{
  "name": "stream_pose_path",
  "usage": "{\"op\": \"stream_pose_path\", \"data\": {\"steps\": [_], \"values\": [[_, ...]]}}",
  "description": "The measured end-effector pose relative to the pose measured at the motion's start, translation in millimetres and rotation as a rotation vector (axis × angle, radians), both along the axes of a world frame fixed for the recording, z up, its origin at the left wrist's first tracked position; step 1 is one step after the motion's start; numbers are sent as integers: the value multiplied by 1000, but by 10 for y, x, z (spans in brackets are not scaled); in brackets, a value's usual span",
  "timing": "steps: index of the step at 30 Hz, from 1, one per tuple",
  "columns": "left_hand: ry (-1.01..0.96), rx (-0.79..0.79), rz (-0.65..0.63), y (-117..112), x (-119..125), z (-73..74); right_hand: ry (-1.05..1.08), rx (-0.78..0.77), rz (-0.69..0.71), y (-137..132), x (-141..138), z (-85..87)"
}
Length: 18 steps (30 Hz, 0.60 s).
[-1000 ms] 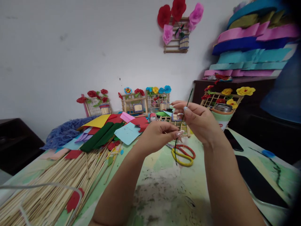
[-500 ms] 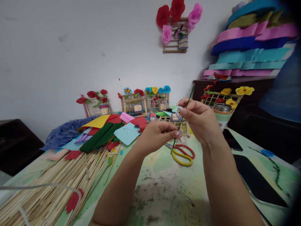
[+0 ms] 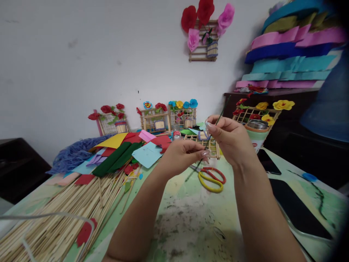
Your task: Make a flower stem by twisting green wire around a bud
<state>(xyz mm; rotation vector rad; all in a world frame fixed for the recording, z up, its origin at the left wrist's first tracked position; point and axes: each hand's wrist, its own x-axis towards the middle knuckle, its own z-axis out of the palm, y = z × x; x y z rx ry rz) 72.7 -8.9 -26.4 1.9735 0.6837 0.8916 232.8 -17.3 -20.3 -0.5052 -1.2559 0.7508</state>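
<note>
A thin dark green stem [image 3: 224,108] slants between my two hands above the table. My left hand [image 3: 185,155] pinches its lower part between thumb and fingers, and the lower end sticks out down to the left, slightly blurred. Higher up, my right hand [image 3: 227,136] grips the same stem with thumb and fingertips. Just below the hands lie scissors [image 3: 212,181] with one yellow and one red handle loop. Behind the fingers, a small wooden stick lattice [image 3: 215,150] is partly hidden.
Bundled wooden sticks [image 3: 62,218], coloured paper sheets [image 3: 148,154] and blue yarn [image 3: 73,153] cover the left side. Stick frames with paper flowers [image 3: 183,113] lean at the back wall. At right are a jar [image 3: 257,136], a phone [image 3: 268,162] and a dark tablet-like device [image 3: 300,209].
The stem has tilted further: its lower end has swung left and its upper end right. Both hands keep their grip and have barely moved.
</note>
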Motion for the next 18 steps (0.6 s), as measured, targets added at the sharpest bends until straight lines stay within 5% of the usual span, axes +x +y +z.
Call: {"op": "stream_pose_path", "data": {"steps": [6,14,18], "values": [[-18,0,-13,26,-15,2,-181,9,134,-19,55,-7],[-68,-45,-17,20,-15,18,37,34,-15,0,-38,11],[-61,-39,-18,9,-28,25,-14,2,-20,-13,-10,13]]}}
